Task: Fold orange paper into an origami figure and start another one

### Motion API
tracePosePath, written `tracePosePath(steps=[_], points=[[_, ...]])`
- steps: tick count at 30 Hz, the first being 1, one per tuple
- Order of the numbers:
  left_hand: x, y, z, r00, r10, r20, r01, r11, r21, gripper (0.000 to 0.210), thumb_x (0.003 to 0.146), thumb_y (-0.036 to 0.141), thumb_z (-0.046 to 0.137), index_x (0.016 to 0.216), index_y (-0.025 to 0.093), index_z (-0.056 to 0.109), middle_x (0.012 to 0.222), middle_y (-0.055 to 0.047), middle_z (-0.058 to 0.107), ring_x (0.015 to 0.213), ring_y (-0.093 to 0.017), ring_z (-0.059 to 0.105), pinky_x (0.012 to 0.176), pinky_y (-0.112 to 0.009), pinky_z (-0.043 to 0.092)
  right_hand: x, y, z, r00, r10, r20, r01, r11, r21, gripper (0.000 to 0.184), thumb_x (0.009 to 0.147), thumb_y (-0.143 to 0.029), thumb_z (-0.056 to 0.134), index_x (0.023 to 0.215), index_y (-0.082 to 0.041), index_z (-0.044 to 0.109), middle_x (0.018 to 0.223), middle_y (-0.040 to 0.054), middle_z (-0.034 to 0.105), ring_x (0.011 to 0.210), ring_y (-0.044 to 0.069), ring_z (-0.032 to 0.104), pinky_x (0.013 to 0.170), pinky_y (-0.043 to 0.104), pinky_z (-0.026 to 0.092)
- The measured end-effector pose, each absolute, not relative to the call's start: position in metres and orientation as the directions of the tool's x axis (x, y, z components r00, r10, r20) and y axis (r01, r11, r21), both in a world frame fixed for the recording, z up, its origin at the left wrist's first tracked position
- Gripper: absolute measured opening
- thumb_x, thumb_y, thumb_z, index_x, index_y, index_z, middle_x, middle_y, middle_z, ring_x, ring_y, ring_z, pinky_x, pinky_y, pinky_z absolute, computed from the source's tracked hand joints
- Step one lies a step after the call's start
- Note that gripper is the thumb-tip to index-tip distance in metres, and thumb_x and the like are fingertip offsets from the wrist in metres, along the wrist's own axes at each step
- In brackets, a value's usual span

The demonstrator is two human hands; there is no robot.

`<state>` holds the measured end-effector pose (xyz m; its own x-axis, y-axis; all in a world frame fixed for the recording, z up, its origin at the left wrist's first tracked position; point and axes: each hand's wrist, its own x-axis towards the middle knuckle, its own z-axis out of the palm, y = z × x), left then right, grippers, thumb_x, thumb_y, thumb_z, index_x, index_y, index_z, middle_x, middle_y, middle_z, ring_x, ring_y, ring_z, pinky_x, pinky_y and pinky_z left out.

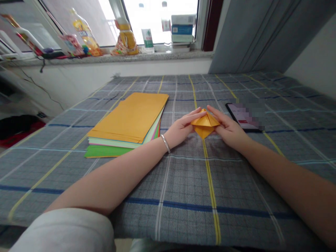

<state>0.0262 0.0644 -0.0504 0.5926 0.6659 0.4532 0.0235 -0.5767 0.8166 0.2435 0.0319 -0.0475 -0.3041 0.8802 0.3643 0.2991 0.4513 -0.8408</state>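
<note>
A folded piece of orange paper is held between my two hands, just above or on the checked cloth. It shows a wide upper flap and a pointed lower part that aims toward me. My left hand grips its left side, fingers over the upper flap, and a silver bangle circles that wrist. On the opposite side, my right hand pinches the right edge, with the index finger raised at the back. Left of my hands lies a stack of coloured paper, orange on top, with white, green and pink edges below.
A tablet or phone, its screen partly blurred, rests right of my right hand. The grey checked cloth covers the table. Along the windowsill stand bottles, a tube and stacked boxes. A grey curtain hangs at right.
</note>
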Motion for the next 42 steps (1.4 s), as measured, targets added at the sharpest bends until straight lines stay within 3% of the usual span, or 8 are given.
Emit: tracePosePath(steps=[3,7,13,16,22,28,34,42], points=[[0.026,0.067,-0.053,0.604,0.719,0.344,-0.033,-0.409,0.912,0.048,0.091,0.016,0.049,0.137,0.028,0.056,0.160,-0.003,0.031,0.144,-0.027,0.036,0.115,-0.044,0.039,0.244,0.035,-0.049,-0.319,0.934,0.162,0.169,0.224,-0.960,0.067,0.087,-0.017,0.050,0.148,-0.043,0.040,0.154,-0.0034,0.043,0.125,0.027,0.058,0.086,0.044,0.062],[0.025,0.069,-0.055,0.610,0.759,0.227,-0.016,-0.275,0.961,0.047,0.092,0.013,0.048,0.136,0.026,0.056,0.160,-0.004,0.032,0.138,-0.025,0.045,0.107,-0.040,0.047,0.243,0.035,-0.045,-0.316,0.949,0.016,0.127,0.059,-0.990,0.061,0.086,-0.018,0.051,0.144,-0.040,0.049,0.149,-0.0015,0.050,0.119,0.024,0.061,0.076,0.035,0.065],[0.024,0.074,-0.057,0.646,0.748,0.149,0.108,-0.283,0.953,0.050,0.085,0.002,0.049,0.133,0.013,0.056,0.148,-0.012,0.049,0.123,-0.021,0.059,0.106,-0.041,0.046,0.246,0.036,-0.036,-0.353,0.928,-0.115,0.291,-0.008,-0.957,0.060,0.081,-0.013,0.054,0.138,-0.033,0.058,0.129,0.0045,0.066,0.088,0.016,0.069,0.052,0.019,0.056],[0.023,0.074,-0.055,0.668,0.714,0.212,0.156,-0.413,0.897,0.050,0.083,-0.001,0.047,0.129,0.013,0.058,0.141,-0.011,0.057,0.125,-0.018,0.058,0.111,-0.039,0.043,0.247,0.035,-0.034,-0.341,0.934,-0.105,0.402,0.044,-0.915,0.059,0.081,-0.013,0.053,0.137,-0.031,0.059,0.113,0.0057,0.072,0.074,0.013,0.066,0.047,0.018,0.049],[0.017,0.069,-0.051,0.691,0.639,0.338,0.396,-0.726,0.562,0.046,0.089,0.003,0.038,0.122,0.018,0.064,0.134,-0.008,0.063,0.124,-0.016,0.059,0.111,-0.039,0.044,0.254,0.032,-0.035,-0.363,0.931,-0.048,0.582,0.187,-0.791,0.050,0.085,-0.023,0.049,0.133,-0.026,0.064,0.098,0.0057,0.073,0.068,0.014,0.062,0.050,0.024,0.047],[0.019,0.060,-0.045,0.758,0.581,0.295,0.502,-0.809,0.305,0.036,0.095,0.012,0.041,0.124,0.015,0.063,0.134,-0.011,0.062,0.123,-0.018,0.059,0.110,-0.040,0.044,0.255,0.036,-0.042,-0.408,0.892,0.197,0.728,0.447,-0.519,0.039,0.092,-0.041,0.047,0.112,-0.024,0.076,0.097,0.0081,0.072,0.092,0.024,0.064,0.083,0.039,0.050],[0.026,0.053,-0.044,0.745,0.605,0.281,0.560,-0.796,0.231,0.034,0.100,0.028,0.044,0.125,0.012,0.061,0.125,-0.011,0.066,0.116,-0.021,0.062,0.106,-0.040,0.047,0.249,0.035,-0.048,-0.360,0.913,0.191,0.834,0.407,-0.373,0.044,0.089,-0.048,0.054,0.125,-0.027,0.069,0.100,0.0071,0.071,0.091,0.024,0.064,0.080,0.037,0.049],[0.033,0.049,-0.050,0.723,0.630,0.284,0.603,-0.776,0.186,0.036,0.098,0.024,0.044,0.127,0.010,0.060,0.131,-0.012,0.061,0.120,-0.022,0.058,0.108,-0.036,0.044,0.240,0.028,-0.048,-0.375,0.901,0.217,0.905,0.407,-0.128,0.065,0.085,-0.067,0.049,0.135,-0.026,0.062,0.117,0.0134,0.064,0.104,0.031,0.061,0.088,0.045,0.049]])
